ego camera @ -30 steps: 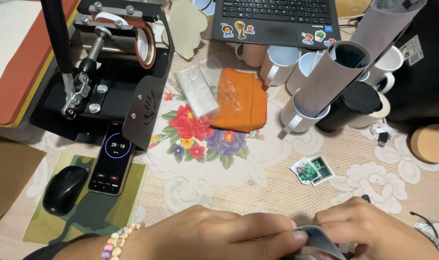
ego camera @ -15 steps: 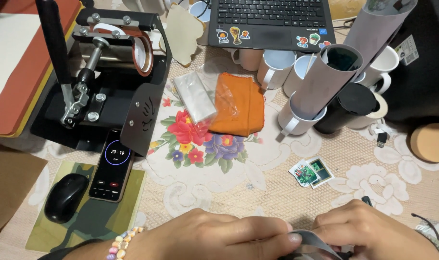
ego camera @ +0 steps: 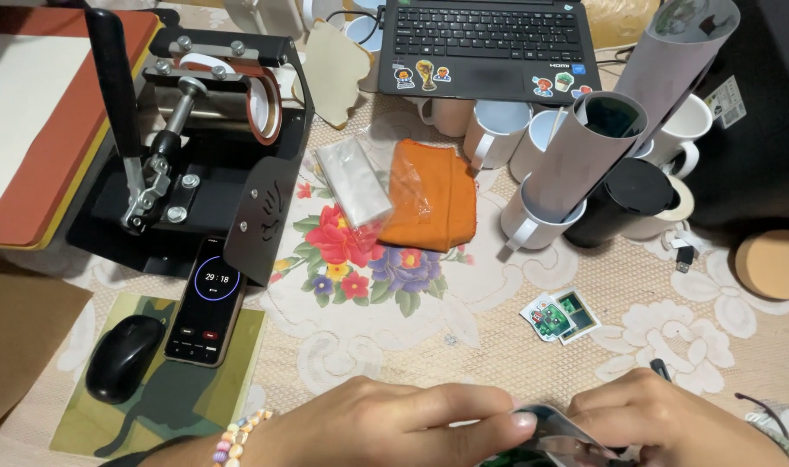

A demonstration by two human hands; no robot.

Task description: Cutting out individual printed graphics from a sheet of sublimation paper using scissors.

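Item: glossy dark printed sheet [ego camera: 554,428], curled, near table edge, pinched between my left hand [ego camera: 386,428] and right hand [ego camera: 671,424]. Beyond: 2 small stickers [ego camera: 560,316], orange cloth [ego camera: 431,195], white mugs [ego camera: 533,216].

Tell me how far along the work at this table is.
Looks done: little that shows. The mug press holds no mug, and the white mugs look blank. In hand: the left hand and right hand pinch a glossy printed sheet at the bottom edge; its details are cut off. Left: rolled sheets stand in mugs, and a phone shows a timer.
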